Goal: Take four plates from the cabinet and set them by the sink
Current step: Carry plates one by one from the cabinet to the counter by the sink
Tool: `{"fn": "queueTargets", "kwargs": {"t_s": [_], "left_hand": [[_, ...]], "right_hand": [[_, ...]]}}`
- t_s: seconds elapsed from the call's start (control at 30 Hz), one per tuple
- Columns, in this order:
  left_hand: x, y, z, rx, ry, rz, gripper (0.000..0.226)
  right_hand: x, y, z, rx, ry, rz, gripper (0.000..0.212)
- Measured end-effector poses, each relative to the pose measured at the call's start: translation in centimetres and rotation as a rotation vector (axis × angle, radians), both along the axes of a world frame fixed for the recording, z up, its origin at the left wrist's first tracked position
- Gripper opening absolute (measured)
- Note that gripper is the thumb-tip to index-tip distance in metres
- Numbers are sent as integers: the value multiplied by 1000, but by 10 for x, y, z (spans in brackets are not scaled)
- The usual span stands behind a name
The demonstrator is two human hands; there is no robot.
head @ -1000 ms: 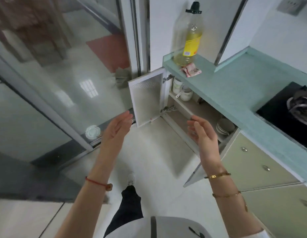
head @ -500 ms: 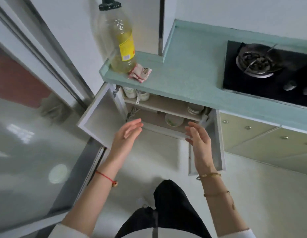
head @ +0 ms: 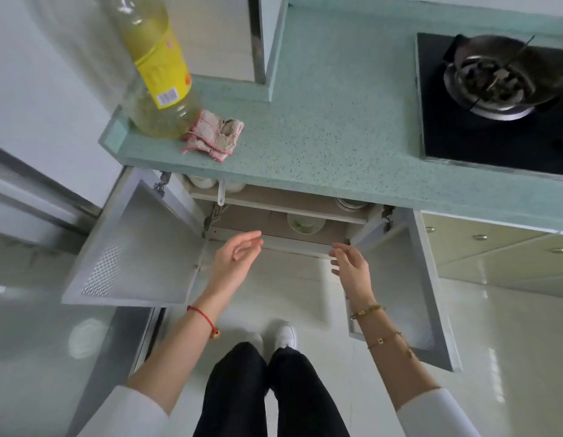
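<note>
Left hand [head: 234,260] and right hand [head: 351,268] have reached nearer the cabinet [head: 299,246], fingers loose, empty; plates [head: 351,203] sit beyond right hand.

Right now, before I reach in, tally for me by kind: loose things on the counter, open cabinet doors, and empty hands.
Bottle: 1
Cloth: 1
Open cabinet doors: 2, the left door and the right door
Empty hands: 2, the left hand and the right hand
Total: 6

Oil bottle [head: 157,77] beside crumpled cloth [head: 215,135] on countertop [head: 337,121]; pan [head: 494,80] on stove [head: 463,137].
</note>
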State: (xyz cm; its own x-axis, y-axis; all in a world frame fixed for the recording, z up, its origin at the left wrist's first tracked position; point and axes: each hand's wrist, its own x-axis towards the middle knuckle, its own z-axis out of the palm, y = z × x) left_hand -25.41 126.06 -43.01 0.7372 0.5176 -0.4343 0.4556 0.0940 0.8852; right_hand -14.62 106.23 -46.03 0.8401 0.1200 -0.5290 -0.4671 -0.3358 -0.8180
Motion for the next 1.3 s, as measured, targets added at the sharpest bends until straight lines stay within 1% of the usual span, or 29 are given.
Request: {"fn": "queueTargets", "kwargs": {"t_s": [0.1, 0.2, 0.33, 0.4, 0.5, 0.57, 0.6, 0.63, 0.7, 0.77, 0.83, 0.9, 0.93, 1.03, 1.1, 1.17, 1.23, 1.3], "left_hand": [[27, 19, -71, 37, 60, -58, 20], [61, 37, -155, 78, 91, -100, 24], [116, 57, -284, 136, 110, -157, 29], [144, 66, -352, 147, 88, -166, 35], [188, 72, -446, 176, 105, -172, 36], [216, 74, -500, 204, 101, -161, 39], [231, 76, -523, 230, 97, -166, 40], [245, 78, -545, 263, 92, -171, 40], [270, 83, -587, 335, 65, -191, 44], [288, 89, -618, 389, 56, -227, 53], [301, 92, -642, 434, 65, -259, 58], [313, 91, -656, 481, 29, -231, 54], [318, 90, -661, 499, 3, -211, 51], [329, 91, -670, 528, 10, -236, 45], [339, 96, -679, 531, 28, -290, 41], [346, 98, -685, 519, 25, -317, 35], [349, 98, -690, 512, 17, -324, 41], [350, 98, -694, 513, 11, -318, 45]], "right_hand": [[25, 11, -73, -98, 17, 52, 16], [53, 18, -170, -154, 19, 38, 9], [95, 36, -295, -175, -8, -1, 8], [118, 45, -354, -207, -30, 1, 14], [155, 57, -440, -235, -117, 13, 22], [176, 66, -482, -267, -204, 16, 14], [185, 68, -499, -292, -250, 26, 15], [195, 70, -518, -316, -262, 35, 20], [215, 71, -553, -362, -344, 59, 18], [234, 73, -582, -438, -413, 116, 21], [252, 79, -606, -462, -408, 143, 34], [271, 82, -632, -466, -425, 126, 49], [279, 83, -641, -472, -410, 115, 51], [293, 86, -653, -468, -348, 105, 46], [301, 87, -661, -466, -363, 58, 43], [308, 88, -669, -500, -384, 19, 47], [312, 87, -676, -521, -373, 7, 49], [314, 87, -680, -513, -360, -3, 43]]}}
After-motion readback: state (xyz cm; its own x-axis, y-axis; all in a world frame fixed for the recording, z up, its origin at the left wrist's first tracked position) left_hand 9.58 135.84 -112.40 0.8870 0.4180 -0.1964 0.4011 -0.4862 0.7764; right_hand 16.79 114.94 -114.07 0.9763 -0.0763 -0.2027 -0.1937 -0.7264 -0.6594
